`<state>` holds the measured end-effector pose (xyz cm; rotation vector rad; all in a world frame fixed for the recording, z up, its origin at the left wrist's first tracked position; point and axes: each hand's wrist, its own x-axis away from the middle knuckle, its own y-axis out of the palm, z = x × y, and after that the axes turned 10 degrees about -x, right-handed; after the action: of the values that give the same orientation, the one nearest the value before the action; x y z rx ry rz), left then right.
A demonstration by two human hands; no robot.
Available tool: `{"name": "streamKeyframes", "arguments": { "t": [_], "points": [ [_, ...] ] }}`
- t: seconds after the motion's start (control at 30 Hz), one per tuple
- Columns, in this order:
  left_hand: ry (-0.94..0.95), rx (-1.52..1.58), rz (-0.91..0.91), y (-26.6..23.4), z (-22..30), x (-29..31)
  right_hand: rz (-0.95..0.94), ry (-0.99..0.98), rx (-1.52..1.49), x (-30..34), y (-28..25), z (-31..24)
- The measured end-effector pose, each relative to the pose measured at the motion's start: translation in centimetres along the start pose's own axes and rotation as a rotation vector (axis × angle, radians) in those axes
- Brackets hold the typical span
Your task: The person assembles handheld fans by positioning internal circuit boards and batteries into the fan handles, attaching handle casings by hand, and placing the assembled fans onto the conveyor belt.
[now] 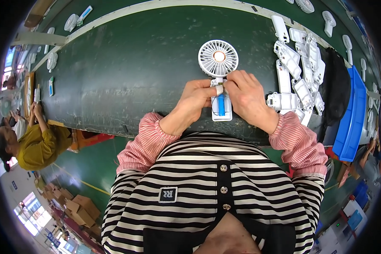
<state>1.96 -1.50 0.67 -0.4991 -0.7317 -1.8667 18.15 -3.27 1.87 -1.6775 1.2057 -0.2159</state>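
A white handheld fan (218, 58) lies on the green tabletop, its round grille away from me. Its handle shell (227, 115) is uncovered and points toward me, with a blue cylindrical battery (221, 105) inside. My left hand (193, 100) is closed on the left side of the handle; its thumb, with a white wrap at the tip, presses just above the battery. From the right, my right hand (246, 94) pinches at the neck below the grille. Its curled fingers hide whatever small part may lie between the fingertips.
A pile of white plastic handle shells (302, 70) lies at the right, beside a black cloth-like thing (338, 86) and a blue bin (350, 120). Other fans, one a white fan (52, 61) at left, lie around the table. A person in a yellow-green top (42, 148) works at the left.
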Motion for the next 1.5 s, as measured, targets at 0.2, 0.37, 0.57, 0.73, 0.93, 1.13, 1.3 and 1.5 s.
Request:
{"name": "streamKeyframes", "arguments": {
  "t": [0.2,0.37,0.57,0.73,0.93,1.13,1.3,1.5],
  "points": [
    [-0.003,0.019,0.016,0.2,-0.5,-0.2,0.034,0.085,-0.025,0.6,0.7,0.2],
    [0.011,0.024,-0.022,0.1,-0.8,-0.7,0.052,0.07,-0.069,0.9,1.2,0.8],
    [-0.075,0.06,-0.122,-0.7,0.1,-1.1,0.044,0.077,-0.16,0.9,0.8,0.9],
    [-0.001,0.065,-0.088,-0.8,-0.2,-0.8,0.049,0.11,-0.21,0.8,0.8,0.5],
    [0.187,0.165,0.088,-0.3,0.1,-1.3,0.134,0.544,-0.333,0.5,1.5,-2.3],
    [0.242,0.204,0.11,0.0,0.0,-1.0,0.144,0.738,-0.406,0.4,2.7,-2.0],
    [0.266,0.248,0.067,0.1,0.5,-0.8,0.119,0.798,-0.799,0.8,2.9,-0.7],
    [0.287,0.211,0.088,0.0,-0.1,-0.8,0.042,0.801,-0.778,1.0,2.7,-1.1]
  ]
}}
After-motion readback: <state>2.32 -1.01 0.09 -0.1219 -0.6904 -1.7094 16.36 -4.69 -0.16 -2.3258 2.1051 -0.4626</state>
